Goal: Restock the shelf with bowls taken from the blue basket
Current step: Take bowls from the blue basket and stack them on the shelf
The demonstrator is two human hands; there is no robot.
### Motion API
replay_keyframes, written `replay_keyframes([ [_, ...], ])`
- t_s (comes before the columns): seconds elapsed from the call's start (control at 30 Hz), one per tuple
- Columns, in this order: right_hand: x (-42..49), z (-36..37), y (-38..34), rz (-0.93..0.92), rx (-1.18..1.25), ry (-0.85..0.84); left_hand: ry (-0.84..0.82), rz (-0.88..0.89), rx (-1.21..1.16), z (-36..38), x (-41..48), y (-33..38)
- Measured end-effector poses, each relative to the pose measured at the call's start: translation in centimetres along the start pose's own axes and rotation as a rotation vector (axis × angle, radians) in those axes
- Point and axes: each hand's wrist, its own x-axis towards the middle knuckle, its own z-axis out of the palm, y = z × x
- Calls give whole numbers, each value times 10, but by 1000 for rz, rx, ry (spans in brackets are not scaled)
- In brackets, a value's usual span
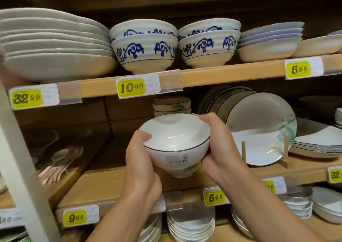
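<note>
While the head camera looks up at the shelving, both hands hold one white bowl in the air before the middle shelf. The left hand cups its left wall, fingers curled underneath and thumb laid over the dark rim. The right hand clasps the opposite side, fingers hooked over the far rim. The bowl is not level: its mouth tips toward the person and its foot points down, just above the shelf's front edge without touching it.

Straight beyond the bowl, deeper in and a little higher, sits a short stack. It is dim back there, but these look like bowls of the same kind, mouths up. I judge the coming move to be a push straight away from the body, with the bowl levelled so that it nests on that stack. Neither hand is clearly nearer. A plate leans on a stand just beside the right hand, so that side has little room. No basket is in view.
</note>
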Motion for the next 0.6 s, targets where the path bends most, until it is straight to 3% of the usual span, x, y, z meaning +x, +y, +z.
replay_keyframes([
  [0.13, 5, -4, -11, -52, -64, -72, -146, -81, 33, -5, 21, 21],
  [0.27, 19, -9, -24, 114, 18, -120, -270, -291, 147, 6, 41, 27],
  [0.37, 29, -14, -23, 185, 83, -60, -310, -336, 120, 8, 46, 23],
  [0.47, 37, -15, -27, 154, 130, 32, -313, -249, 44, 9, 39, 17],
  [0.6, 45, -13, -37, 67, 126, 195, -274, 114, 69, 17, 14, -3],
])
